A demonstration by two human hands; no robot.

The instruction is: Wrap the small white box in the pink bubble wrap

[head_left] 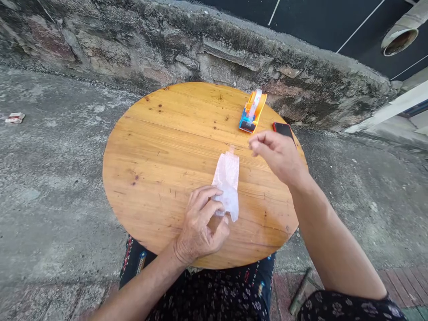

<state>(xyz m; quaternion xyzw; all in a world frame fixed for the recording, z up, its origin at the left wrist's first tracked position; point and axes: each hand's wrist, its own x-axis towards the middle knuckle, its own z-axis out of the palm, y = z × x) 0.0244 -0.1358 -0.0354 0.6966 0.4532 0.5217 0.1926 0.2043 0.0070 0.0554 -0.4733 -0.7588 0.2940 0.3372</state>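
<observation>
A thin, crumpled pink-and-white plastic wrapper (226,176) lies on the round wooden table (157,151). A short strip of clear tape (232,149) sticks out past its far end. My left hand (203,223) rests at the wrapper's near end, its bent fingertips on the left edge and the thumb by the lower corner. Above the table, to the right of the wrapper, my right hand (279,156) is raised with thumb and fingers pinched together. Whatever sits in that pinch, if anything, is too small to see. An orange-and-blue tape dispenser (253,111) stands beyond it, loaded with a roll.
A dark phone with a red edge (283,129) lies at the table's right rim, partly behind my right hand. Behind the table runs a rough stone wall (150,49). A small red-and-white box (15,118) is on the concrete ground at left.
</observation>
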